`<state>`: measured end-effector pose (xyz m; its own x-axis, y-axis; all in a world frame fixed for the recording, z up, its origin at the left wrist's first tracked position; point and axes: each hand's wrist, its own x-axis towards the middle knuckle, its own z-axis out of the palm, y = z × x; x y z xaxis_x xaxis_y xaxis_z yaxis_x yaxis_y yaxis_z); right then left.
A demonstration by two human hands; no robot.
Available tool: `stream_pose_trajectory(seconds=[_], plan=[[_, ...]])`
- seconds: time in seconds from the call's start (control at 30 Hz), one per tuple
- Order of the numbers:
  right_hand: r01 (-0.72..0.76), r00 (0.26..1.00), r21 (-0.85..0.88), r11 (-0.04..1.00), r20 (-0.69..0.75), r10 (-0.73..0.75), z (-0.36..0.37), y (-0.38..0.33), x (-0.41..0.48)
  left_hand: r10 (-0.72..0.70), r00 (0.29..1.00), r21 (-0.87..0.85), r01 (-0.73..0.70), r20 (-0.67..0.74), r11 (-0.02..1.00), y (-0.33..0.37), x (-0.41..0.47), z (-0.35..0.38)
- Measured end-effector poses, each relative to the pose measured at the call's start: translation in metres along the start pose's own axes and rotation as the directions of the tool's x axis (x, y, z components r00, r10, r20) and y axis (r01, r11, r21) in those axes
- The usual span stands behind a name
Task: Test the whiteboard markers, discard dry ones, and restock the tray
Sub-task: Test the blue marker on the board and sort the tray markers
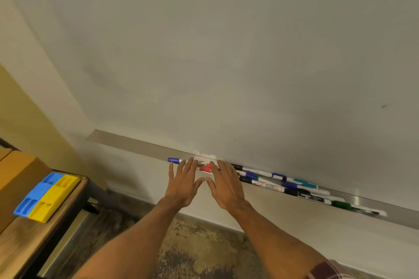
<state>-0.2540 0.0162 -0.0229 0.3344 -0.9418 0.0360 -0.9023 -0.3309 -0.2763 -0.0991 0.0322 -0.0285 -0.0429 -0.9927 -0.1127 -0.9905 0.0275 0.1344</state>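
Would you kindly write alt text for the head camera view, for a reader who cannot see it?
A left hand and right hand, both open, reach side by side to the metal tray under a whiteboard, fingertips near a red marker. More markers lie jumbled along the tray to the right.

Yellow wall [29, 106], mottled carpet [199, 249], wooden table [29, 240] at left

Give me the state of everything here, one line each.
Left hand: open, fingers spread at the tray.
Right hand: open, fingers spread too.
Blue marker: capped, lying in the tray.
Red marker: lying flat, partly hidden by both hands.
Marker pile: lying crossed in the tray.
Whiteboard: faintly smudged, one small dark mark.
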Motion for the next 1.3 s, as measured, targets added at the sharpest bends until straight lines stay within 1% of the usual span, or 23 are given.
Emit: stream_pose_trajectory(seconds=[0.23,0.3,0.47,0.6,0.77,0.93,1.03,1.1,1.17,1.3], plan=[[0.089,0.996,-0.019,0.996,-0.028,-0.09,0.021,-0.041,0.04,-0.065,0.998,-0.028,0.065,-0.007,0.998,-0.047,0.021,0.008],[0.104,0.993,0.006,0.995,-0.054,-0.104,0.026,-0.049,0.051,-0.07,0.997,-0.037,0.07,-0.017,0.997,-0.055,0.029,0.009],[0.159,0.986,0.049,0.986,-0.053,-0.156,0.032,-0.058,0.077,-0.086,0.996,-0.085,0.084,-0.018,0.993,-0.07,0.043,0.011],[0.169,0.985,0.015,0.986,0.03,-0.169,0.035,-0.06,0.093,-0.084,0.996,-0.096,0.082,-0.017,0.992,-0.078,0.047,0.016],[0.153,0.987,-0.028,0.988,0.048,-0.152,0.033,-0.066,0.1,-0.078,0.996,-0.136,0.073,-0.033,0.988,-0.087,0.044,0.014],[0.187,0.982,0.039,0.982,-0.004,-0.187,0.027,-0.068,0.094,-0.071,0.992,-0.135,0.057,-0.101,0.989,-0.09,0.044,0.001],[0.229,0.973,0.075,0.97,-0.037,-0.227,0.021,-0.071,0.084,-0.093,0.988,-0.114,0.079,-0.121,0.99,-0.09,0.043,-0.008],[0.253,0.966,0.076,0.965,-0.078,-0.247,0.017,-0.071,0.078,-0.071,0.984,-0.105,0.054,-0.164,0.993,-0.087,0.04,-0.015],[0.279,0.958,0.075,0.957,-0.091,-0.272,0.01,-0.072,0.073,-0.004,0.981,-0.098,-0.015,-0.195,0.995,-0.082,0.036,-0.02],[0.287,0.958,0.058,0.956,-0.04,-0.285,-0.008,-0.069,0.065,0.105,0.973,-0.023,-0.112,-0.206,0.993,-0.071,0.024,-0.028]])
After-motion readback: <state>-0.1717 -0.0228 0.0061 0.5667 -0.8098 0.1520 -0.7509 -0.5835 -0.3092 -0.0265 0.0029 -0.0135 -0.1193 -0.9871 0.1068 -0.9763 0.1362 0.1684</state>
